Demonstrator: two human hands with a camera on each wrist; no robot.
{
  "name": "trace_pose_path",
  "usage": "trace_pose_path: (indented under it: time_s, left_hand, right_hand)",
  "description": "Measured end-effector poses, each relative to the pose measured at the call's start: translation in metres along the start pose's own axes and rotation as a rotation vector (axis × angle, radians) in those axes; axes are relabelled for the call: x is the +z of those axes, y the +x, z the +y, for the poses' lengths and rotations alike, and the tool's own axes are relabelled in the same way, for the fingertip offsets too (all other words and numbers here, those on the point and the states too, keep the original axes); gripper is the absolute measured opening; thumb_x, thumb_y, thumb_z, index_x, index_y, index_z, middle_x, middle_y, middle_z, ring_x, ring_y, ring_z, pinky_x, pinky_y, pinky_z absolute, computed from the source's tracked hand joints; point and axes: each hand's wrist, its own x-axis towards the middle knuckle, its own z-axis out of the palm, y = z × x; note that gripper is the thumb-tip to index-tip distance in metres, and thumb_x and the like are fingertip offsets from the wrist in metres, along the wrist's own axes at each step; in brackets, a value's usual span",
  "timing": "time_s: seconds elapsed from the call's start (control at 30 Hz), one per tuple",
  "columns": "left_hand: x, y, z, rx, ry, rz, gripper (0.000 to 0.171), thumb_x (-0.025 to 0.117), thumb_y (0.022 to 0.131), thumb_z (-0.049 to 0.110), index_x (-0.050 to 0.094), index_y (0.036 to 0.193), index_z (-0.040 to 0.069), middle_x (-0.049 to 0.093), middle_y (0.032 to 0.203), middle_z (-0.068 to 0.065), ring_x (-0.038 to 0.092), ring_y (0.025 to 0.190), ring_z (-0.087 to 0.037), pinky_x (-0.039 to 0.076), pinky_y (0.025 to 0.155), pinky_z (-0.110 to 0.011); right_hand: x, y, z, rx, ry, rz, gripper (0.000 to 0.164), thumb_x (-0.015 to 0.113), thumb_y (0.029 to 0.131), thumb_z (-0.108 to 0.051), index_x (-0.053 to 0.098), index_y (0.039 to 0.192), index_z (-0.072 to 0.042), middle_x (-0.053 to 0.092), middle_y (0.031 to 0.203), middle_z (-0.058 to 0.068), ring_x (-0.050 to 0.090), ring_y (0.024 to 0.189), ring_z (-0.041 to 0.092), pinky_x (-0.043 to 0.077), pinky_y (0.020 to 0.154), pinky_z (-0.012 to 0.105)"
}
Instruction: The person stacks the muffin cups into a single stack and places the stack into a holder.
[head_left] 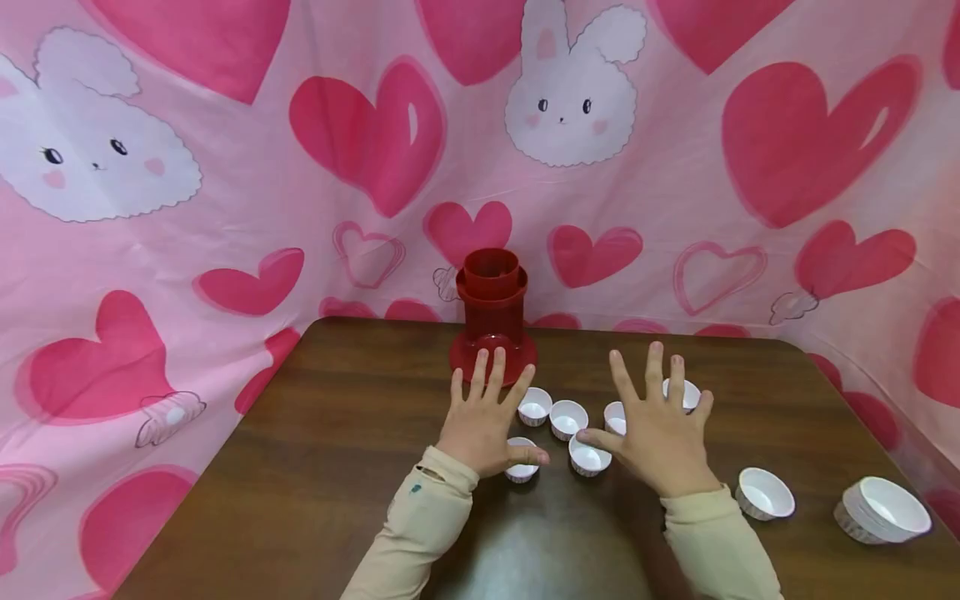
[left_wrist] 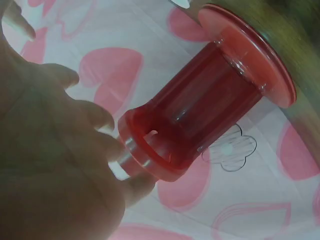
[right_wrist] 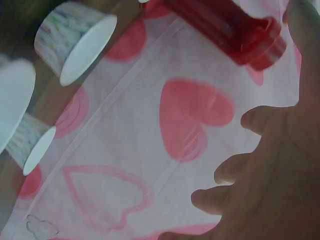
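Both hands hover over the table with fingers spread and nothing in them. My left hand (head_left: 483, 425) is in front of a red plastic cylinder with a wide round base (head_left: 493, 312), above a small white paper cup (head_left: 521, 472) that it partly hides. My right hand (head_left: 660, 433) is held over the cups at the right, partly covering one cup (head_left: 615, 417) and another behind its fingers (head_left: 682, 395). Between the hands stand more white cups (head_left: 568, 419), one (head_left: 589, 458) near the right thumb. In the left wrist view the red cylinder (left_wrist: 200, 105) shows beyond the fingers.
The brown wooden table (head_left: 300, 500) carries a single cup (head_left: 765, 493) right of the right hand and a nested stack of cups (head_left: 883, 510) near its right edge. Behind hangs a pink cloth (head_left: 480, 183) printed with hearts and rabbits.
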Motion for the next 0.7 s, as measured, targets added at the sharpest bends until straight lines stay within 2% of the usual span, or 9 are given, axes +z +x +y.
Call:
trace_pose_path:
  time_s: [0.13, 0.3, 0.47, 0.53, 0.6, 0.7]
  left_hand:
    - [0.000, 0.001, -0.002, 0.000, -0.098, -0.069, 0.116, 0.072, 0.074, 0.072, 0.017, 0.164, 0.022, 0.006, 0.167, -0.018, 0.002, 0.151, -0.041, 0.015, 0.114, -0.066]
    - [-0.002, -0.003, -0.008, -0.059, -0.249, -0.177, 0.112, 0.080, 0.076, 0.059, 0.021, 0.163, 0.021, 0.012, 0.166, -0.020, 0.009, 0.151, -0.042, 0.018, 0.113, -0.065]
    - [-0.001, -0.007, -0.011, -0.064, -0.322, -0.220, 0.108, 0.085, 0.074, 0.052, 0.029, 0.160, 0.017, 0.025, 0.161, -0.024, 0.021, 0.147, -0.045, 0.025, 0.110, -0.066]
    - [0.000, -0.008, -0.011, -0.060, -0.342, -0.229, 0.107, 0.087, 0.073, 0.050, 0.032, 0.159, 0.016, 0.032, 0.157, -0.026, 0.028, 0.145, -0.045, 0.028, 0.108, -0.066]
    - [0.001, -0.009, -0.011, -0.063, -0.360, -0.242, 0.106, 0.088, 0.072, 0.048, 0.035, 0.157, 0.015, 0.038, 0.153, -0.026, 0.035, 0.142, -0.043, 0.030, 0.107, -0.066]
    - [0.001, -0.010, -0.011, -0.063, -0.374, -0.250, 0.103, 0.089, 0.072, 0.045, 0.038, 0.155, 0.012, 0.048, 0.146, -0.023, 0.045, 0.134, -0.041, 0.034, 0.104, -0.066]
  right_hand:
    - [-0.016, 0.003, 0.021, 0.027, 0.110, -0.029, 0.102, 0.069, 0.086, -0.063, 0.022, 0.162, -0.014, 0.000, 0.162, 0.032, 0.002, 0.146, 0.056, 0.005, 0.099, 0.084]
    - [-0.038, 0.001, 0.066, 0.131, 0.213, -0.038, 0.087, 0.063, 0.095, -0.054, 0.028, 0.158, -0.004, 0.002, 0.159, 0.039, 0.001, 0.145, 0.056, 0.002, 0.100, 0.082]
    - [-0.054, -0.012, 0.120, 0.249, 0.179, -0.049, 0.086, 0.062, 0.097, -0.049, 0.026, 0.156, 0.002, 0.006, 0.152, 0.046, 0.005, 0.140, 0.063, 0.009, 0.093, 0.085]
    - [-0.058, -0.020, 0.141, 0.279, 0.147, -0.072, 0.087, 0.062, 0.096, -0.050, 0.025, 0.155, 0.004, 0.011, 0.149, 0.047, 0.011, 0.136, 0.066, 0.015, 0.088, 0.087]
    - [-0.062, -0.028, 0.162, 0.298, 0.123, -0.105, 0.089, 0.062, 0.096, -0.050, 0.023, 0.154, 0.005, 0.014, 0.146, 0.049, 0.014, 0.132, 0.068, 0.018, 0.084, 0.087]
    - [-0.066, -0.042, 0.192, 0.269, 0.116, -0.132, 0.090, 0.066, 0.095, -0.046, 0.024, 0.151, 0.009, 0.023, 0.139, 0.049, 0.022, 0.124, 0.069, 0.023, 0.082, 0.085]
